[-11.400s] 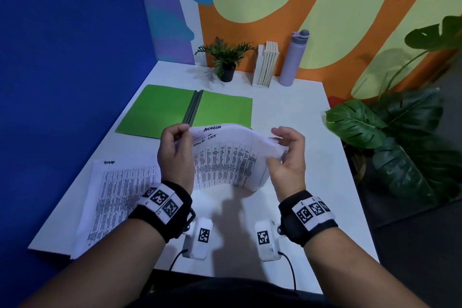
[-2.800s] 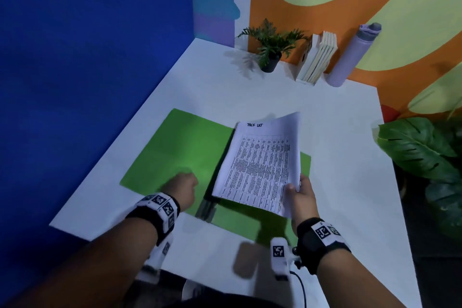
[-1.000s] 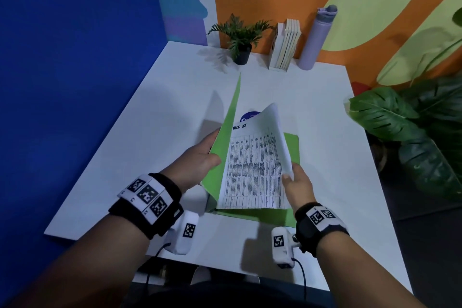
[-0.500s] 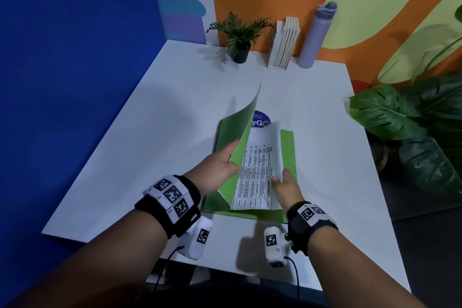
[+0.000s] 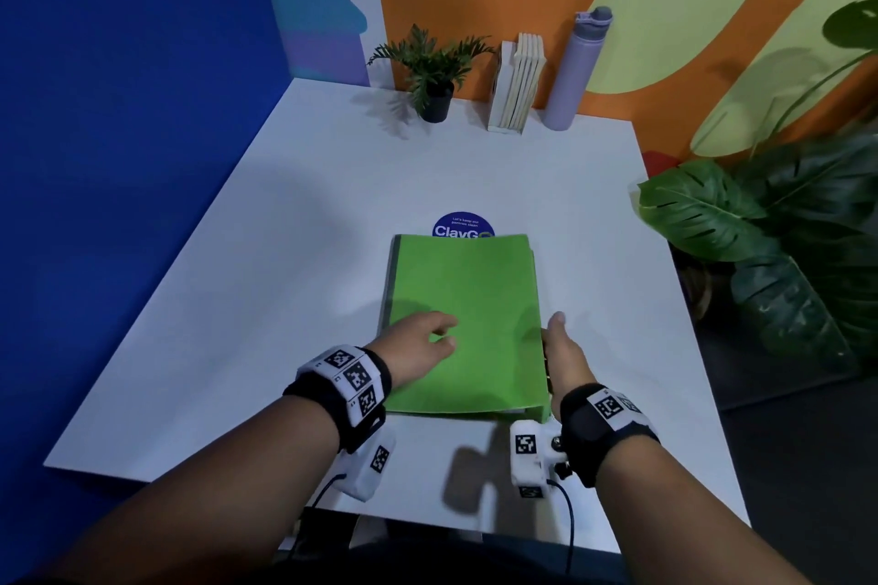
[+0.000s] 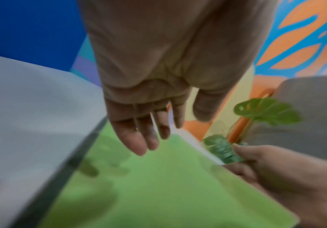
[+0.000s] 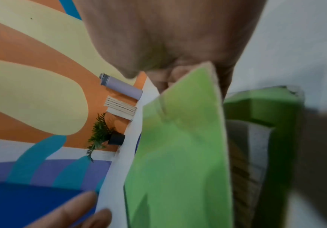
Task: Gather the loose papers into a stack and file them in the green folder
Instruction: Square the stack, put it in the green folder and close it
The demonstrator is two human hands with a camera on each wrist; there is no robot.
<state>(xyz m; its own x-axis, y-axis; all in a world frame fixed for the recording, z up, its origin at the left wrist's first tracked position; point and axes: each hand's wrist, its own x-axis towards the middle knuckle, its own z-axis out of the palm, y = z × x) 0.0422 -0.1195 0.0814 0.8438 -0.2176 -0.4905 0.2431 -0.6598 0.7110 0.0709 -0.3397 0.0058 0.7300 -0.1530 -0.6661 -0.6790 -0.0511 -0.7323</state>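
**Closing the folder over the filed papers**

The green folder (image 5: 468,318) lies on the white counter (image 5: 294,261), its far edge just overlapping a round blue sticker (image 5: 463,223). Its front cover is down but not yet flat: the right wrist view shows the cover's free edge lifted, with the papers (image 7: 246,162) visible inside, between the two covers. No loose sheets show on the counter around the folder.

The left hand (image 5: 418,342) is over the folder's near left part, beside the dark spine, fingers extended and relaxed, holding nothing; whether the fingertips touch the cover cannot be told. The right hand (image 5: 560,354) is at the folder's right edge, fingers curled about the cover's free edge, apparently pinching it.

The step in hand looks like the final close. To do it well, the left palm should press flat near the spine, so the folder cannot slide toward the sticker, while the right hand lowers the free edge and withdraws sideways, taking care not to drag the sheets out or crease a corner.
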